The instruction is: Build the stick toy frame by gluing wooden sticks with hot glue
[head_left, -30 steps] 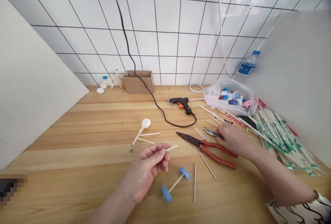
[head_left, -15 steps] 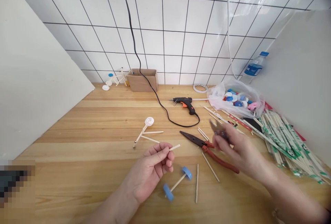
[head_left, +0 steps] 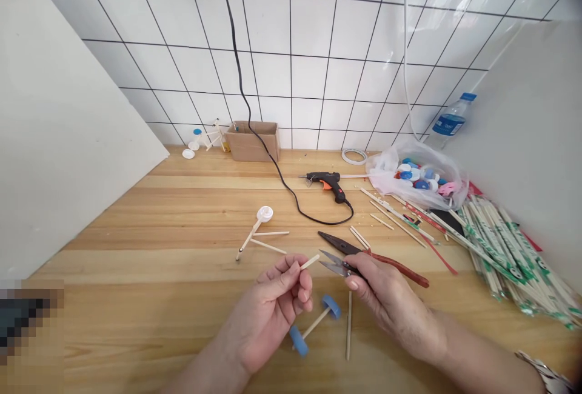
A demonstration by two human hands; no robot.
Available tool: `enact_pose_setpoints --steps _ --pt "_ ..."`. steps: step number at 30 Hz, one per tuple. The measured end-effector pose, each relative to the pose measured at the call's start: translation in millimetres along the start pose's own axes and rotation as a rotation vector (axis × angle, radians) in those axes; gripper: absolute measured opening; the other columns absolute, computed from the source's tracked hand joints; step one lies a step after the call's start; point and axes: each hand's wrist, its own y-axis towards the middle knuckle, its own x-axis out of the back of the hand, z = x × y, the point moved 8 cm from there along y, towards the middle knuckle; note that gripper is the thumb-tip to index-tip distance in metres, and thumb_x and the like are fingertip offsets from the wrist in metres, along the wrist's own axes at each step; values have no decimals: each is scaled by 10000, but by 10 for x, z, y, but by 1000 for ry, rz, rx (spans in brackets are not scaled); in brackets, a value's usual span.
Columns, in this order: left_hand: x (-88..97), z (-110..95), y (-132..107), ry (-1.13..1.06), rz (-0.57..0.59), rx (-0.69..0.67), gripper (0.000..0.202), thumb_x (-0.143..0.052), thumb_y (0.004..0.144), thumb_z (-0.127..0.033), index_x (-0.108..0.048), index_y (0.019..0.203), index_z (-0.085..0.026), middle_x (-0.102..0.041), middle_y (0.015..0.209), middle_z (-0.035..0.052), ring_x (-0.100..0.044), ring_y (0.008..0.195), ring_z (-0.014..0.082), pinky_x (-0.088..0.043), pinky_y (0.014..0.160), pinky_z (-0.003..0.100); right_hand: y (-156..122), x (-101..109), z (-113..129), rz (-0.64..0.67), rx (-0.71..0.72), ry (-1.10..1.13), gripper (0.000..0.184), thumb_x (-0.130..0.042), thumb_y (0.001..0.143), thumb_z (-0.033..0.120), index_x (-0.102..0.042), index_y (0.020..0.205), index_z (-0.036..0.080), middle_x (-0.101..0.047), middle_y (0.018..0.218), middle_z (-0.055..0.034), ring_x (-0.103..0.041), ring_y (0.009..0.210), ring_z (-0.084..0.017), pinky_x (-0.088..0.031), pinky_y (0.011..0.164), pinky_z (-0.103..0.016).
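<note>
My left hand has a thin pale wooden stick pinched between thumb and fingertips, its end poking toward the snips. Pinching close to that end is what keeps a stick this thin from wobbling. My right hand is closed around small steel thread snips, blades slightly parted, tips just beside the stick. Right below sit two blue plastic bottle caps joined by a wooden axle, and red-handled steel pliers lie just behind the snips.
</note>
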Motion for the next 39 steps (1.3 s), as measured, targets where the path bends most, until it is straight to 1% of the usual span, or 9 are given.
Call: enact_pose_setpoints --steps 3,7,12,18,23,27,30,34,39 --pt "4 29 2 4 12 6 113 -738 713 -181 -676 798 -139 -611 591 -1 -528 519 68 -465 516 180 -15 -48 32 12 5 19 262 -325 960 358 -514 957 176 -625 785 -40 -592 687 -157 -451 599 -265" --pt "17 71 6 28 18 20 114 -724 724 -173 -677 821 -136 -617 602 1 -539 522 69 -470 529 184 -20 -79 78 -10 27 31 307 -288 965 385 -503 939 167 -624 759 -42 -593 660 -157 -452 582 -267" --pt "23 136 -9 37 28 51 126 -711 741 -178 -680 857 -139 -624 614 5 -555 533 70 -483 553 189 -31 -66 99 -33 19 2 337 -263 966 397 -502 918 165 -618 721 -41 -587 612 -162 -445 535 -267" --pt "39 187 -11 31 17 81 133 -716 740 -186 -674 860 -147 -636 628 8 -580 547 77 -501 575 195 -50 -43 143 -66 52 -1 323 -270 968 380 -504 901 168 -598 697 -32 -560 585 -146 -421 518 -249" --pt "31 179 -10 56 12 69 115 -710 744 -186 -670 844 -148 -642 634 7 -585 549 78 -509 577 193 -41 -35 145 -84 58 29 261 -317 963 348 -502 894 177 -582 710 -22 -530 601 -138 -398 538 -244" --pt "11 170 -18 73 26 64 102 -710 744 -191 -670 828 -149 -650 633 11 -593 547 84 -515 574 196 -21 13 187 -120 90 55 252 -340 960 317 -486 805 183 -531 658 -2 -477 566 -120 -366 519 -230" --pt "-7 167 -24 73 29 65 116 -722 735 -200 -674 825 -144 -654 638 14 -592 550 84 -521 572 198 -19 40 200 -147 94 52 239 -378 948 309 -487 778 182 -510 640 4 -453 557 -115 -354 510 -228" --pt "-23 169 -30 89 19 74 135 -745 707 -201 -678 806 -138 -651 621 12 -588 538 83 -521 562 193 -32 35 196 -155 90 72 231 -391 942 276 -489 753 186 -504 623 8 -449 553 -113 -354 509 -228" --pt "21 120 -12 125 -10 58 131 -719 730 -195 -671 836 -135 -648 640 12 -575 534 77 -522 558 196 -6 64 200 -150 87 94 247 -370 944 271 -500 748 195 -527 612 2 -469 544 -115 -376 510 -230"
